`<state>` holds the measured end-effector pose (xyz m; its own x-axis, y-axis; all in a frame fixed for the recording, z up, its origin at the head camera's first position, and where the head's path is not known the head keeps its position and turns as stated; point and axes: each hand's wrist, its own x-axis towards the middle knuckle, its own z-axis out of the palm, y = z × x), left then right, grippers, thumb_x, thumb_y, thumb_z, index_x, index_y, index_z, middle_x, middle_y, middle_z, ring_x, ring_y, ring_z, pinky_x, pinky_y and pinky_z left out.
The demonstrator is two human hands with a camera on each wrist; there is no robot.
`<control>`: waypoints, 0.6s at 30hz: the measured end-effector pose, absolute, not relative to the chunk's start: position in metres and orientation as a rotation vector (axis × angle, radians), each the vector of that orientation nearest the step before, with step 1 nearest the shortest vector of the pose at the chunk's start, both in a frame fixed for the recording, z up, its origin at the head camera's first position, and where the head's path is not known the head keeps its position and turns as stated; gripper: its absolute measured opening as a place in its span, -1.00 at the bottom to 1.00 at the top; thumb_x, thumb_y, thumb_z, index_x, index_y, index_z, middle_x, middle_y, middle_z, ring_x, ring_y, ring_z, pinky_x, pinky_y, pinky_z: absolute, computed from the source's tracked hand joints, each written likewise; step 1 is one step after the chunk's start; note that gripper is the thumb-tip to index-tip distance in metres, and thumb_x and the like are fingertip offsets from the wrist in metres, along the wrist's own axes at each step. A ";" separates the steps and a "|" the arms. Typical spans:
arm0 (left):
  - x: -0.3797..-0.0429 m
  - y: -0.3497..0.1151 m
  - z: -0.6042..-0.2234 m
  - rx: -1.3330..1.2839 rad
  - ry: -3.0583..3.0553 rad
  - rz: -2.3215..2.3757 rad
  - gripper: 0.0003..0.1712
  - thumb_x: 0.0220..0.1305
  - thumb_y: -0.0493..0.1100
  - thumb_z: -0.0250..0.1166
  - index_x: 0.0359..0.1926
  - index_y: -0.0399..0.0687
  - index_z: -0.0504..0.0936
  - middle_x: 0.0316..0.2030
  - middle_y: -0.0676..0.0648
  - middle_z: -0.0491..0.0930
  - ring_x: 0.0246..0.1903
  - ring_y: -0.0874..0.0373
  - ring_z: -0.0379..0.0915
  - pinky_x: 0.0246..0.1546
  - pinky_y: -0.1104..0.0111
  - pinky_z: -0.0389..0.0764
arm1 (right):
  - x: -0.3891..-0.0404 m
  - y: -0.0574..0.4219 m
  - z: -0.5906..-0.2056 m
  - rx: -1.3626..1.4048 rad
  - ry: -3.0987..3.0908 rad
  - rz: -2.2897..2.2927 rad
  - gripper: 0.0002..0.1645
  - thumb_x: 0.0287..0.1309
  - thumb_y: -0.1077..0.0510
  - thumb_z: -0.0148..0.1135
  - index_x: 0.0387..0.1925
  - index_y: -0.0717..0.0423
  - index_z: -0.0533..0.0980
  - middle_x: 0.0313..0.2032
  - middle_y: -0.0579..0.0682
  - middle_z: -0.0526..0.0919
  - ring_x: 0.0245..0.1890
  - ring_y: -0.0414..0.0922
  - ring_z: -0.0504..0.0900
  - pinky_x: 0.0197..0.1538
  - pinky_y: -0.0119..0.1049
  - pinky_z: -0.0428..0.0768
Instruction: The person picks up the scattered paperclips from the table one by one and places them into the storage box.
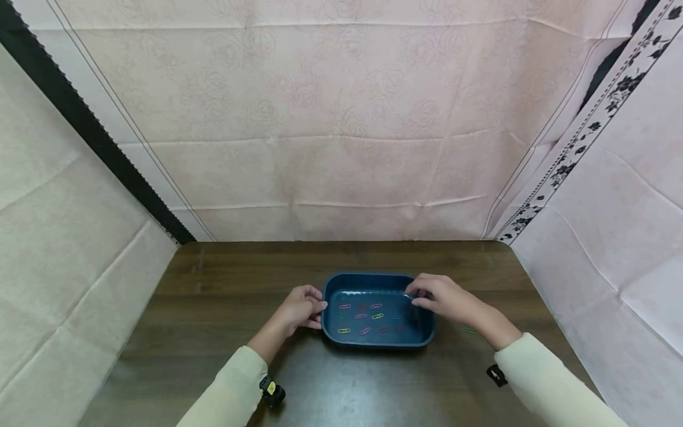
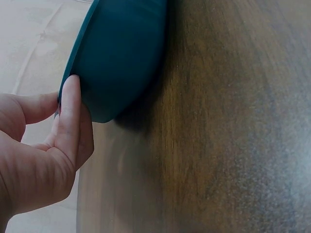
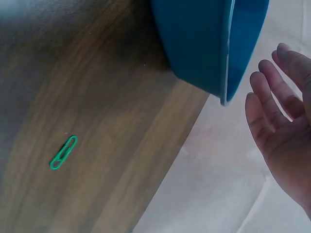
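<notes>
A dark blue tray (image 1: 373, 344) stands on the wooden table with several coloured paper clips lying in rows on its floor, among them a yellow paper clip (image 1: 344, 331) and a pink paper clip (image 1: 365, 331). My left hand (image 1: 305, 308) pinches the tray's left rim; in the left wrist view, thumb and fingers meet at the edge. Over the tray's right end, my right hand (image 1: 440, 295) brings thumb and index fingertips close together on a small pale sliver, apparently a paper clip. The right wrist view hides that sliver and shows the other fingers loosely bent beside the rim.
A green paper clip (image 3: 63, 152) lies on the table right of the tray, below my right forearm. Patterned cloth (image 1: 341, 136) hangs behind the table's far edge, with more cloth at both sides.
</notes>
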<state>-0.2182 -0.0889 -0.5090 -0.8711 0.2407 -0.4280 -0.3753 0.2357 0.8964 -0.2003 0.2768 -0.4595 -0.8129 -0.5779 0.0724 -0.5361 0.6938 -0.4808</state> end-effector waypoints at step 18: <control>-0.217 -0.089 -0.506 -0.140 2.028 1.674 -0.72 0.50 -0.28 0.22 0.13 -0.32 0.45 -0.21 -0.26 0.57 -0.43 0.06 0.54 -0.39 0.27 0.79 | -0.173 0.313 -0.480 -0.733 2.977 -0.991 -0.67 0.28 0.25 0.40 0.07 0.08 0.66 -0.03 -0.03 0.76 -0.09 -0.06 0.74 -0.06 -0.07 0.77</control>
<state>-0.2173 -0.0888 -0.5064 -0.8685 0.2323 -0.4379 -0.3859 0.2377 0.8914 -0.1729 0.3132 -0.4798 -0.8933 -0.3951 0.2141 -0.4446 0.7076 -0.5492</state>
